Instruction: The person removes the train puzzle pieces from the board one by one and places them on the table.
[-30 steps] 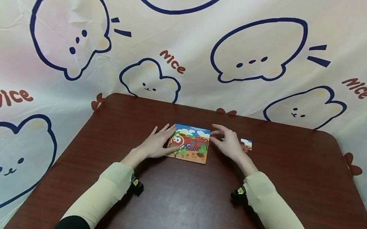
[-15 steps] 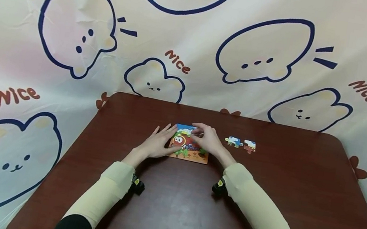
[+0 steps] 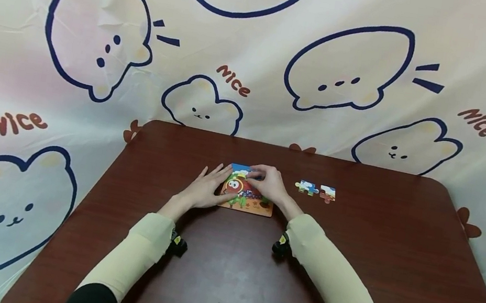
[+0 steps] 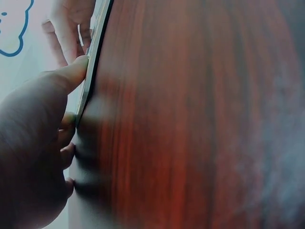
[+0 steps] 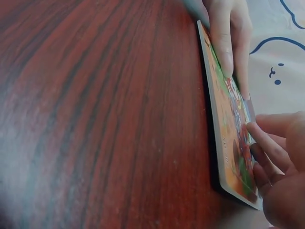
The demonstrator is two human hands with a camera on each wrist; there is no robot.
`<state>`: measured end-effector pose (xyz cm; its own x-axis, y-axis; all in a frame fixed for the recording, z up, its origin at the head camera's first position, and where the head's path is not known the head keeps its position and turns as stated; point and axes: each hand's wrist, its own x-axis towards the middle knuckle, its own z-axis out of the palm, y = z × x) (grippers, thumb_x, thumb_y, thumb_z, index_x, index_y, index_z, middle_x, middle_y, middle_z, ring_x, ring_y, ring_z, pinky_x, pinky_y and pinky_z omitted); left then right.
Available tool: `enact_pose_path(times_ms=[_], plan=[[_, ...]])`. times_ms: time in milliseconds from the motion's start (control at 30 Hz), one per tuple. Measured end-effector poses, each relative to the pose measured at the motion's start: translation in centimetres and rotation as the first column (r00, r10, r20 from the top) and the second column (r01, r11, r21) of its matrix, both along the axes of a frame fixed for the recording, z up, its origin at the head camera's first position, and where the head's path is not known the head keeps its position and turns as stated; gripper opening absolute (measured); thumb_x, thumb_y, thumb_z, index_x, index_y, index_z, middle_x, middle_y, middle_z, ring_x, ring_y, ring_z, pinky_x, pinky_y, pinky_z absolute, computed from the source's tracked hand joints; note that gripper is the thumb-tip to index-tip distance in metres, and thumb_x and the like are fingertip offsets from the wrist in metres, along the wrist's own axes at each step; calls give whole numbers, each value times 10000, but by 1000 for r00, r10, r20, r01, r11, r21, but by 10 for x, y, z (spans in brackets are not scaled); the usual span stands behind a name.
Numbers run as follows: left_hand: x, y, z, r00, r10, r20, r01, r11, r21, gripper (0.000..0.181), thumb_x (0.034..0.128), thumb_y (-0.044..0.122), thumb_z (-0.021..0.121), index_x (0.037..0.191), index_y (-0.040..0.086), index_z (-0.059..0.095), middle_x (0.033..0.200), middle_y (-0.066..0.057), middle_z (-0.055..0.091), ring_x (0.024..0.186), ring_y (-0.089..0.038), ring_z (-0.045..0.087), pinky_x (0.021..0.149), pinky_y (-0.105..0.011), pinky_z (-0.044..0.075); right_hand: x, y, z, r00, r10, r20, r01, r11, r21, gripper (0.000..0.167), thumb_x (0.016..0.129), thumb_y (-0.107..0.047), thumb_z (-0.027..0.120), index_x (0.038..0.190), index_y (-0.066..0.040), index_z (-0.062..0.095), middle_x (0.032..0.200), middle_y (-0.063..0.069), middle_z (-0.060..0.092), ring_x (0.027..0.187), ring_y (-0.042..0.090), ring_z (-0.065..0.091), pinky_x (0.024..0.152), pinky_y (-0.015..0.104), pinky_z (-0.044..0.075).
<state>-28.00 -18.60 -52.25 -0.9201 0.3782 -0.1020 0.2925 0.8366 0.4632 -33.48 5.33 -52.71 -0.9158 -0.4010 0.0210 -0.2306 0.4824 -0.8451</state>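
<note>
A square cartoon jigsaw puzzle (image 3: 253,206) lies flat on the dark wooden table. My left hand (image 3: 205,190) rests on its left side with fingers extended. In the left wrist view, the left thumb (image 4: 74,71) lies over the board's edge. Over the puzzle's upper right part, my right hand (image 3: 268,183) bends its fingers down, and the fingertips meet the picture near the top. The right wrist view shows these fingertips (image 5: 252,128) at the puzzle's surface. Whether they pinch a piece is hidden. To the right lie two loose puzzle pieces, a blue one (image 3: 307,187) and a reddish-brown one (image 3: 327,193).
The brown tabletop (image 3: 223,275) extends around the puzzle, with rounded far corners. Directly behind it hangs a pale cloth (image 3: 258,117) printed with cartoon outlines. A small black camera sits on the left wrist (image 3: 178,244) and another on the right wrist (image 3: 281,246).
My right hand has moved left from beside the loose pieces onto the puzzle's upper part, exposing the blue piece it partly covered. My left hand has stayed on the board.
</note>
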Motion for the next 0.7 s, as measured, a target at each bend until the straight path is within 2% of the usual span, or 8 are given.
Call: enact_pose_path(times_ms=[200, 433, 500, 567, 700], plan=[[0, 1, 0, 1000, 1, 9, -1, 1000, 0, 922, 1070, 608, 622, 1762, 126, 251, 1864, -42, 180, 1751, -314, 119, 1401, -653, 11, 0, -4, -2, 995, -81, 55, 84, 995, -60, 360, 1044, -125, 761, 1391, -30, 742, 1194, 176, 835, 1251, 354, 745, 1114, 538, 586], [-1, 0, -1, 1000, -3, 5, 3, 1000, -8, 931, 1066, 614, 626, 1762, 124, 248, 1861, -50, 186, 1748, -317, 134, 1398, -661, 29, 5, -15, -10, 990, -120, -69, 117, 992, -55, 291, 1055, -108, 737, 1323, 4, 764, 1174, 188, 826, 1179, 345, 766, 1082, 516, 609], [-1, 0, 0, 1000, -2, 3, 2, 1000, -5, 929, 1065, 616, 626, 1761, 125, 254, 1861, -50, 191, 1747, -319, 139, 1398, -662, 31, 6, -17, -11, 987, -141, -79, 135, 988, -78, 272, 1048, -110, 746, 1291, 6, 778, 1163, 197, 824, 1138, 349, 777, 1050, 517, 624], [-1, 0, 1, 1000, -3, 5, 3, 1000, -3, 931, 1063, 619, 626, 1761, 129, 253, 1861, -46, 189, 1747, -317, 139, 1399, -660, 30, 6, -19, -12, 982, -171, -75, 164, 982, -93, 256, 1041, -113, 753, 1267, 2, 788, 1143, 197, 827, 1115, 352, 780, 1031, 521, 629], [-1, -1, 1, 1000, -4, 5, 4, 1000, 0, 923, 1069, 624, 612, 1761, 126, 257, 1861, -47, 188, 1747, -322, 142, 1396, -668, 37, 5, -22, -10, 980, -197, -21, 194, 974, -114, 298, 1022, -109, 777, 1298, 1, 780, 1135, 204, 827, 1166, 367, 760, 1079, 542, 601]])
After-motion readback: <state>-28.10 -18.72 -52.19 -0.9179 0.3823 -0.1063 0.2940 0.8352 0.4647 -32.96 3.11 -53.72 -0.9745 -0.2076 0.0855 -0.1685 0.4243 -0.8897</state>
